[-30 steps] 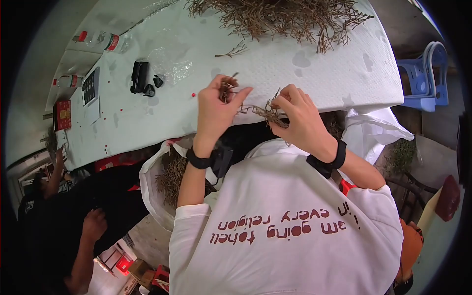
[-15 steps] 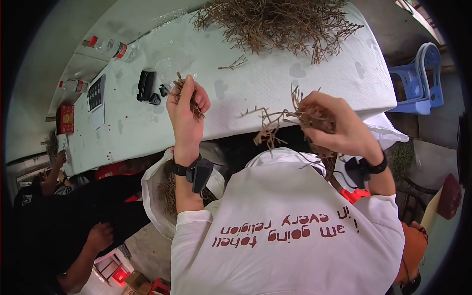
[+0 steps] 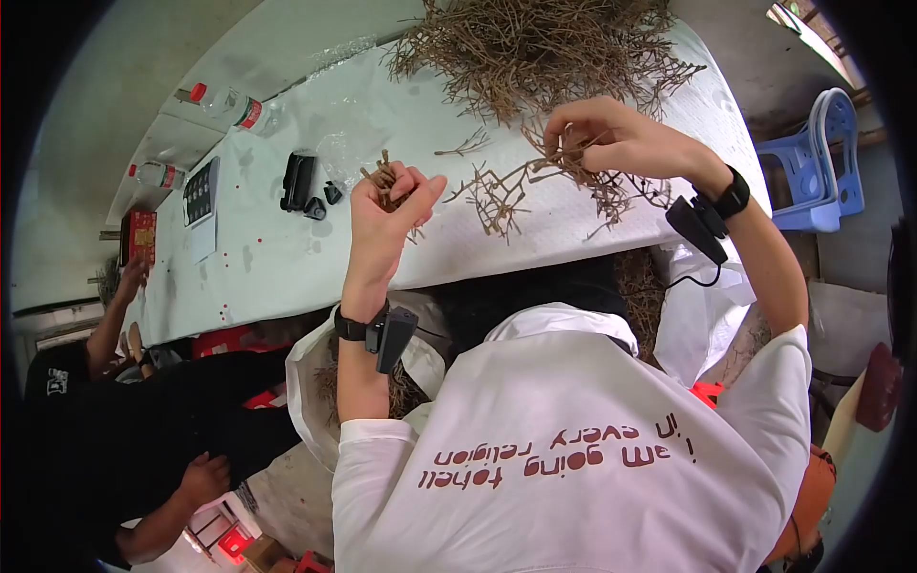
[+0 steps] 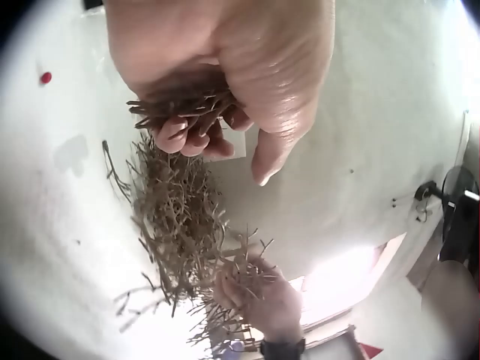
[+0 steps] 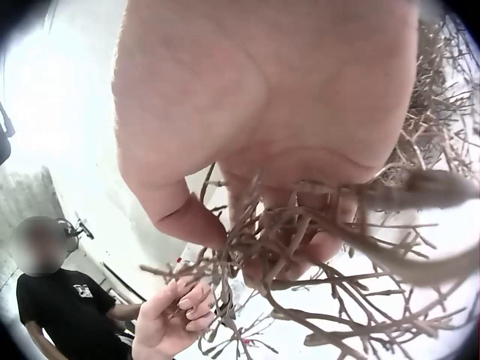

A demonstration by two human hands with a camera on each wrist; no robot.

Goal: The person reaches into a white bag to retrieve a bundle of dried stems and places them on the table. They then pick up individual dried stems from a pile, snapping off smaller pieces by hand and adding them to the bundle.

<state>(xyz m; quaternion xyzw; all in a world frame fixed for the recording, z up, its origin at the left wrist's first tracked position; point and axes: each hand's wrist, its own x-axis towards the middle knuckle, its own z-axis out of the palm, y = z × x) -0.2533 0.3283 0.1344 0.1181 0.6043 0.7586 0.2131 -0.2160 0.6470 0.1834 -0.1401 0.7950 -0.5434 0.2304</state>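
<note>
My left hand (image 3: 387, 222) curls its fingers round a small bundle of short brown twigs (image 4: 187, 105), with its thumb held away from them in the left wrist view. To the right and farther over the table, my right hand (image 3: 626, 141) pinches several branching dry twigs (image 3: 497, 199) between thumb and fingers. These sprays hang out on both sides of the hand above the white tablecloth (image 3: 420, 263). A large pile of the same brown twigs (image 3: 544, 57) lies at the far side of the table, just beyond the right hand. One loose twig (image 3: 465, 143) lies in front of it.
On the table's left part are a black case (image 3: 298, 181), small black pieces (image 3: 315, 207), plastic bottles (image 3: 234, 107) and a red box (image 3: 139, 234). White sacks (image 3: 702, 306) stand below the near edge. Another person (image 3: 191, 382) sits left; blue stools (image 3: 821, 167) stand right.
Both hands were close together a second ago, then parted. My right hand has since moved forward toward the pile with its twigs. The left keeps its bundle and has come slightly right.
</note>
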